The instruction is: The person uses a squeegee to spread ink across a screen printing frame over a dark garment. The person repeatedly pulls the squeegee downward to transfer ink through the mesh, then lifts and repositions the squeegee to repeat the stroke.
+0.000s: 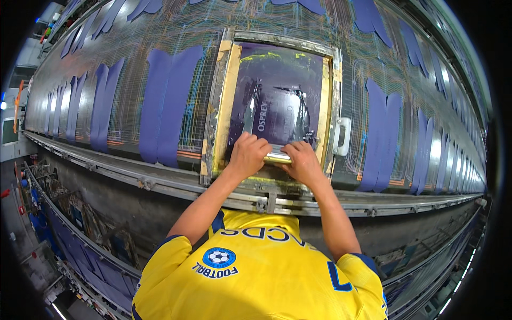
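A screen-printing frame [214, 101] with a metal border and tan tape along its inner edges lies on the long table. Its dark mesh [309, 69] carries wet purple ink and pale lettering. Near the frame's close end, both hands grip a squeegee [278, 156] laid crosswise on the mesh. My left hand [247, 156] is closed round its left end, fingers curled over the top. At the other end my right hand [303, 162] is closed in the same way. The blade's lower edge is hidden from view.
Purple fabric pieces [169, 101] lie in rows along the table on both sides, another [377, 133] just right of the frame. A white handle [342, 136] sticks out at the frame's right. A metal rail [176, 176] runs along the near table edge.
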`<state>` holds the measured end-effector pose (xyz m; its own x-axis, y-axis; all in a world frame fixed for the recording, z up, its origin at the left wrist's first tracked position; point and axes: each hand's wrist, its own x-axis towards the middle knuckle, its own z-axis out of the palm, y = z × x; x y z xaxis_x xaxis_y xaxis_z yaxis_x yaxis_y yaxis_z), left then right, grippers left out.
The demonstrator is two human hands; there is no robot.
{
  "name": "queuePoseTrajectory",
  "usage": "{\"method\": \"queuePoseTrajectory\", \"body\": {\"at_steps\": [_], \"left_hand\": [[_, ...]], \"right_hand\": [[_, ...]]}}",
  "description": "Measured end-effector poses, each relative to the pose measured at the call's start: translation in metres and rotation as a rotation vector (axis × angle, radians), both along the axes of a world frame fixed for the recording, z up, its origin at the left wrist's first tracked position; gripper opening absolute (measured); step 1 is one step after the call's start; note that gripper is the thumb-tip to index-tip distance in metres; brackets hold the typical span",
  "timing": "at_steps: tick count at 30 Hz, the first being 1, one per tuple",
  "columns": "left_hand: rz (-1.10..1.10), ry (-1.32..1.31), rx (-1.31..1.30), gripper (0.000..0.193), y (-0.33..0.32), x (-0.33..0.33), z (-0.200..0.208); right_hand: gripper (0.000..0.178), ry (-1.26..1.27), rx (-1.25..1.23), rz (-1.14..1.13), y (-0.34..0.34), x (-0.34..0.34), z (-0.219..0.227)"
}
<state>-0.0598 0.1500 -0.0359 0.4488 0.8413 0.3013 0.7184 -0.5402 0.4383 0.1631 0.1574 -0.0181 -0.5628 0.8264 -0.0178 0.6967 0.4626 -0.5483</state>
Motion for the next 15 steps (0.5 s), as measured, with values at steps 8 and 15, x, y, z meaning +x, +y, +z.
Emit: {"method": "queuePoseTrajectory", "body": {"at_steps": [8,15], "left_hand": [[0.06,0.131,-0.007,0.05,-0.006,-0.01,0.043],[0.046,-0.001,0.035,0.02,-0.024,-0.007,0.028]], "right_hand": [[0.032,0.023,0.328,-0.974,0.093,0.093,0.0],[0.03,0.194,0.096,-0.973,0.065,0.114,0.005]]}}
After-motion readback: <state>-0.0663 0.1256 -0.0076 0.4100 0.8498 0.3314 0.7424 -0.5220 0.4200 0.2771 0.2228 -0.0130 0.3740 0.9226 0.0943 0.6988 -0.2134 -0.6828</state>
